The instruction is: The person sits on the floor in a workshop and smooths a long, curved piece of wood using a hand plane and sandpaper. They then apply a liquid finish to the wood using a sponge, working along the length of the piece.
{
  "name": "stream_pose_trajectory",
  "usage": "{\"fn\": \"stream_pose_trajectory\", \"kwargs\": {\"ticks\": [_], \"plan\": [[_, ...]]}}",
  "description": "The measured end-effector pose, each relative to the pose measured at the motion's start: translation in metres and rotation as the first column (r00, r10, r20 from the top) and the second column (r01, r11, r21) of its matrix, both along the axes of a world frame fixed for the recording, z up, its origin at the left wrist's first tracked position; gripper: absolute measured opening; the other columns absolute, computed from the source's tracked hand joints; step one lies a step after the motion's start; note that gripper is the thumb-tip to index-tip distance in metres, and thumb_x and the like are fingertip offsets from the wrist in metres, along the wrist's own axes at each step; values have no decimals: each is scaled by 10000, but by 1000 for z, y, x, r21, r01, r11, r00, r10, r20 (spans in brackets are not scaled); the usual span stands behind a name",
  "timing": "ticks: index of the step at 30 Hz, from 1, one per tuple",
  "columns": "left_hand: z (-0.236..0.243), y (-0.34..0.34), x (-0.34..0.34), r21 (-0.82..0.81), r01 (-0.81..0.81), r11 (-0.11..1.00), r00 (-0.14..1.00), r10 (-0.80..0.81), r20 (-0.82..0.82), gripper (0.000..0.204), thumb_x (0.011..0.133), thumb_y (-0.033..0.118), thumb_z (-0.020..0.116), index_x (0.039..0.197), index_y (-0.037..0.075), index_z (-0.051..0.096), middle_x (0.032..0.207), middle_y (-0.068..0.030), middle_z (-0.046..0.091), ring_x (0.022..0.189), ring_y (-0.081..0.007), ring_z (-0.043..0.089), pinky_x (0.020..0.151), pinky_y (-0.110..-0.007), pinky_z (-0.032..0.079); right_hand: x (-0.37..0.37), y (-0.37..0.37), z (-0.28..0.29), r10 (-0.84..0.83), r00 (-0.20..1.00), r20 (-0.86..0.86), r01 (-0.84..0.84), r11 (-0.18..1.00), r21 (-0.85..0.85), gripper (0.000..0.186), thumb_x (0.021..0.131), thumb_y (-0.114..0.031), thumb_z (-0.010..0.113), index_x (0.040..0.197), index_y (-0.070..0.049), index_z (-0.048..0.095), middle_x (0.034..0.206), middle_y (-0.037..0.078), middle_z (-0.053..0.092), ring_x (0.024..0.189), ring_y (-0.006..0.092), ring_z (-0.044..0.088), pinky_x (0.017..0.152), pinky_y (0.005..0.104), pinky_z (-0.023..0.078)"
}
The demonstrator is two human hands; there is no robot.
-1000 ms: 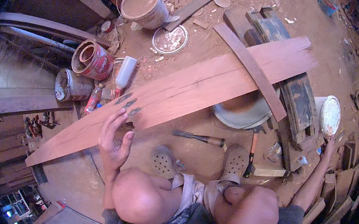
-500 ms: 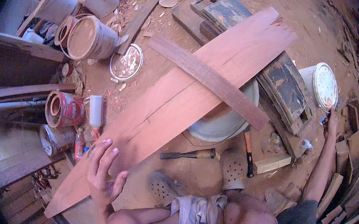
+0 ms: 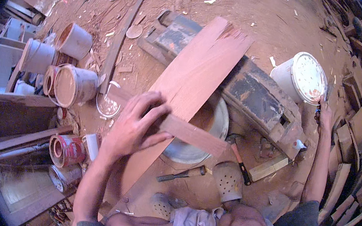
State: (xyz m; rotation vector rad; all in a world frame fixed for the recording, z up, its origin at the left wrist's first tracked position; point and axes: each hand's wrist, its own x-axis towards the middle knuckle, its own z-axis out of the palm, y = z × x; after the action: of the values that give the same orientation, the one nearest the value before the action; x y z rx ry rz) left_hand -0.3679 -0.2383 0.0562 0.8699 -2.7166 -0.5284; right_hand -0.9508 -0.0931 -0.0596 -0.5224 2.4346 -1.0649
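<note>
On a littered brown workshop floor, you bend over a long reddish board (image 3: 204, 66) lying across a black, weathered timber (image 3: 259, 95) and partly hiding a round basin (image 3: 221, 122); a lidded white bucket (image 3: 288, 76) stands to the right. A narrower wood strip (image 3: 198, 136) crosses the board, and taking hold of it looks to be the step in hand; the next move seems to call for a sure pinch on both edges. Your left hand (image 3: 133, 118) arches over the strip, fingers bent, thumb at its near edge, its grip impossible to confirm. Your right arm stretches away, the right hand (image 3: 325, 118) beside the bucket; whether it grasps a small dark object (image 3: 318, 114) there cannot be told.
</note>
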Motion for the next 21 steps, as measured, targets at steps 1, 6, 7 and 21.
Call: {"fn": "stream_pose_trajectory", "kwargs": {"ticks": [1,6,7,21], "plan": [[-7,2,-1,34,-44,998,996,46,-76,585,703,368,824,1157,61,618,1163,-174,544,1199,-362,516,1011,-468,435,-4,1,-3,-3,1000,5,3,1000,-24,475,890,-581,616,738,-144,509,535,-53,413,421,63,383,395,242,262],[-15,6,0,75,-95,993,988,103,-114,547,678,373,838,1078,48,654,1046,-133,541,1157,-355,544,965,-480,457,6,-2,-1,-46,994,96,49,999,-22,435,906,-540,618,832,-121,526,593,-63,433,435,54,371,413,220,270],[-17,4,2,64,-81,995,989,89,-121,554,672,378,840,1076,48,655,1039,-130,543,1147,-350,550,955,-478,460,3,0,-4,-65,993,97,68,997,-31,416,907,-523,624,864,-119,536,616,-63,444,442,54,368,417,214,273],[-20,3,-3,-9,-57,998,989,55,-137,576,667,418,833,1035,28,623,1011,-134,578,1011,-332,586,854,-456,474,151,10,87,-200,952,-231,49,845,-533,477,939,-194,579,1387,-105,444,1028,25,595,716,94,510,632,224,460]]}}
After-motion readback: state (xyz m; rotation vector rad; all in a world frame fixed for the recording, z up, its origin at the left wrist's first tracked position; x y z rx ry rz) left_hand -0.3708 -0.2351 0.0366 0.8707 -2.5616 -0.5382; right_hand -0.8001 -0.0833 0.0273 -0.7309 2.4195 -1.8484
